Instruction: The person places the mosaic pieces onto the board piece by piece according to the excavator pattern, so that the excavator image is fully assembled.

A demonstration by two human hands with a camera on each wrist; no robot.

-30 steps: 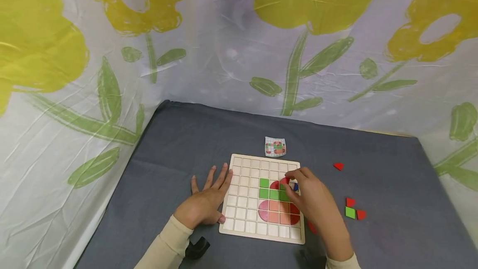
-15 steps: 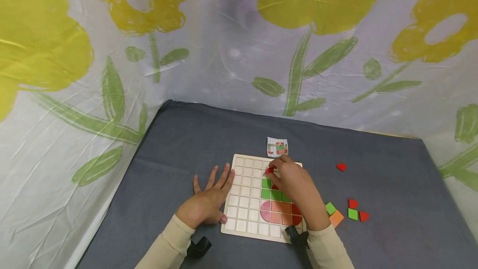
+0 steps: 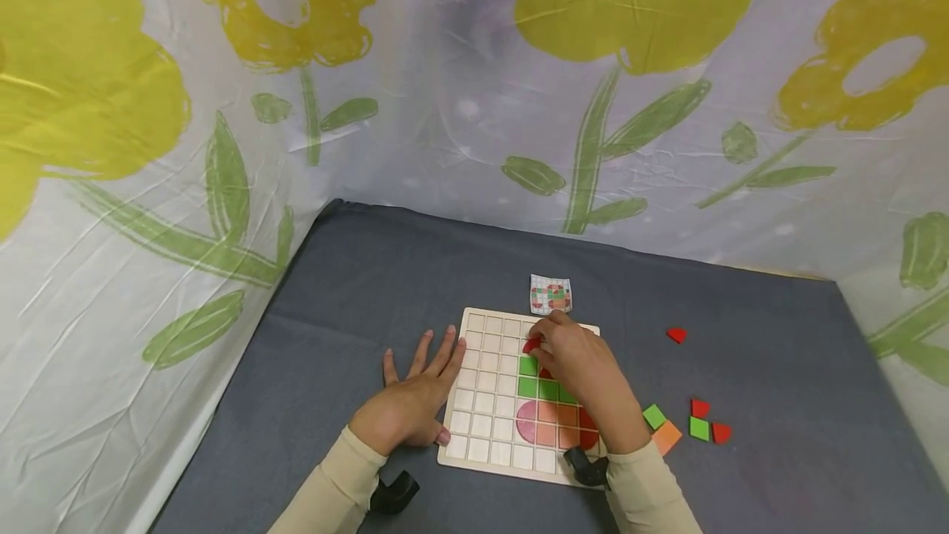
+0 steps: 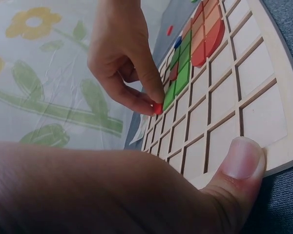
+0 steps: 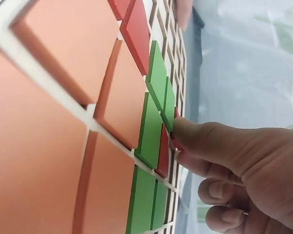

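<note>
My left hand (image 3: 404, 410) lies with spread, straight fingers along the left edge of a wooden grid board (image 3: 474, 427); its thumb (image 4: 244, 158) rests on the rim in the left wrist view. Between thumb and fingertips, my right hand (image 3: 586, 363) pinches a small red tile (image 3: 530, 345) with a rounded edge, at a cell just above the green square tiles (image 3: 527, 386). In the right wrist view the thumb hides most of this tile. Orange squares (image 3: 547, 433), pink rounded tiles (image 3: 525, 421) and red rounded tiles (image 3: 587, 439) sit in lower cells.
A small printed pattern card (image 3: 551, 283) lies behind the board. To the right are loose tiles: a red one (image 3: 676, 335), an orange square (image 3: 666, 437), a green square (image 3: 654, 416), and a cluster with another green square (image 3: 699, 428). A flowered cloth hangs behind the grey table.
My right hand has moved left across the board with the red tile, from its right side to above the green squares, then lowered it slightly. My left hand has stayed in place.
</note>
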